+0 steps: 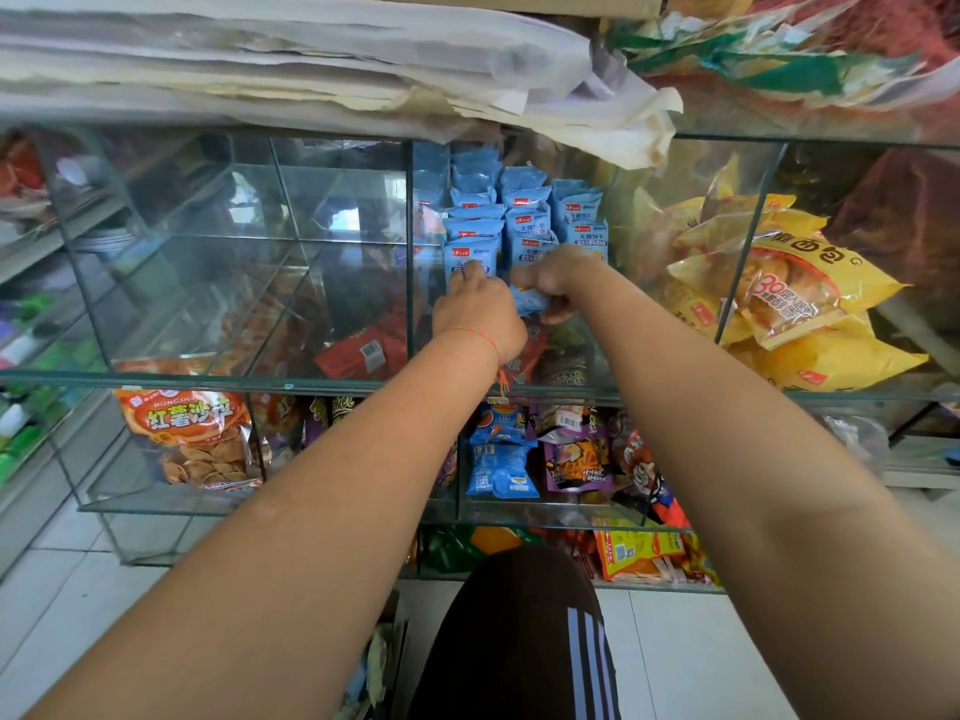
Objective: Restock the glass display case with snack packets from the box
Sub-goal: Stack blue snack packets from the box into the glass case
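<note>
Rows of small blue snack packets (524, 215) stand upright in the middle compartment of the glass display case (208, 376). Both my arms reach into that compartment. My left hand (480, 317) has its fingertips on the front packet of the left row (470, 257). My right hand (558, 283) grips a crumpled blue packet (530, 301) just below the front of the rows. The box is barely visible at the bottom edge, by my knee.
Yellow bread bags (789, 298) fill the right compartment. The left compartment (234, 252) holds little. Red packets (363, 350) lie low in the middle. An orange chip bag (187, 433) and mixed snacks (571, 454) sit on the lower shelf. Papers (311, 65) are piled on top.
</note>
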A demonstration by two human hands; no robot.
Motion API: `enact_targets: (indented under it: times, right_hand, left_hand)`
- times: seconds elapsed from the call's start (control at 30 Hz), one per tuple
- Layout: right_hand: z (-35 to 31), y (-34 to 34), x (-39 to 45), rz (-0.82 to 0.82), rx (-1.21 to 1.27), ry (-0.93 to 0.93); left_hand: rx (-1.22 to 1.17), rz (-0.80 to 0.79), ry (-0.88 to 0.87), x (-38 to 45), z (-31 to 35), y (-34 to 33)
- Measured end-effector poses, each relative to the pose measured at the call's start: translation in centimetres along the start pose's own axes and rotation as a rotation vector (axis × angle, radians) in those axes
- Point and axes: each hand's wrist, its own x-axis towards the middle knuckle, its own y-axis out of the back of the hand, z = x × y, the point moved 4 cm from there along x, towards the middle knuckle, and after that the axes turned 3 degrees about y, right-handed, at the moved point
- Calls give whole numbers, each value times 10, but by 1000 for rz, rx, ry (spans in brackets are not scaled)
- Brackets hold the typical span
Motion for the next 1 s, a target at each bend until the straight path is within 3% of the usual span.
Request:
enact_targets:
  times: [0.17, 0.3, 0.57, 0.73, 0.83, 0.9, 1.0]
  right_hand:
    - [-4, 4, 1, 141, 58, 119]
    - [-3, 2, -3, 106, 26, 96]
    - [-8, 11, -1, 207, -48, 150]
    - [-8, 13, 3, 223, 31, 172]
    - [-7, 32, 2, 431, 131, 211]
    - [-2, 44, 2, 573, 17, 193]
    - [12, 34, 10, 467, -269, 102]
  left_hand:
    - [-6, 2, -9, 0, 0, 0]
    - [4, 7, -9, 0, 0, 1]
    - [12, 23, -11, -2, 0, 3]
    - [6, 27, -19, -2, 1, 3]
    - [-1, 37, -19, -2, 1, 3]
    - [-4, 39, -17, -2, 0, 3]
    - [-11, 40, -13, -2, 0, 4]
